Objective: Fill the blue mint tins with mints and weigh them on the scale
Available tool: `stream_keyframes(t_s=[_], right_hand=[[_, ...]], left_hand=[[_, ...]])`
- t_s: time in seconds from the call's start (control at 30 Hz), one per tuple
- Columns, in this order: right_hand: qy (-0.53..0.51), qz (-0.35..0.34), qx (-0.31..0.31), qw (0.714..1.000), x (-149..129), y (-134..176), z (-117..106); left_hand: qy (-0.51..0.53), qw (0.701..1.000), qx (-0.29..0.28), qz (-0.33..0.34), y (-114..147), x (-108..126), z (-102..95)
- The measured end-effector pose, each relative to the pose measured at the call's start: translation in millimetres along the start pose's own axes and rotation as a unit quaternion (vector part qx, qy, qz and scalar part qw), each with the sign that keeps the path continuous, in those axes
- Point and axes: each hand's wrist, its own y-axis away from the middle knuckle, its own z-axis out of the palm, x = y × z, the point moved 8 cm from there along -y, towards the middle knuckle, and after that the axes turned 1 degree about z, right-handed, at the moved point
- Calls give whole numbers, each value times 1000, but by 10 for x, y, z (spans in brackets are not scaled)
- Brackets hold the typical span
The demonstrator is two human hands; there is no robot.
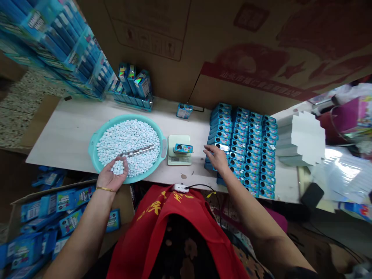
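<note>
My left hand [114, 175] is cupped palm up around a heap of small white candies [117, 167]. It sits over the near left part of a turquoise basin [92, 149] filled with the same candies. A metal scoop or tongs [139, 151] lies on them, its handle end by my left fingertips. My right hand [217, 158] is at the left edge of several rows of blue boxes [252, 155] with dark round openings, fingers stretched out and nothing visible in them. Between the hands, one blue box [183, 148] lies on a pale green scale [179, 139].
A single blue box [184, 111] stands behind the scale, near a clear tray of boxes [132, 101]. Stacked displays [66, 42] rise at left. A large cardboard carton [180, 46] walls the back. Below left is a carton of blue packs [58, 217]; white card [308, 135] lies right.
</note>
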Motion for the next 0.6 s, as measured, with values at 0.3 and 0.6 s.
stream_keyframes(t_s=[0.3,0.6], right_hand=[[-50,-24,-5,998,-118,-11,117],[-180,21,-64,981,-74,-6,683]], left_hand=[[-16,999,-45,-22,19,-167,204],[-50,998,-27,-1,63,-199,286]])
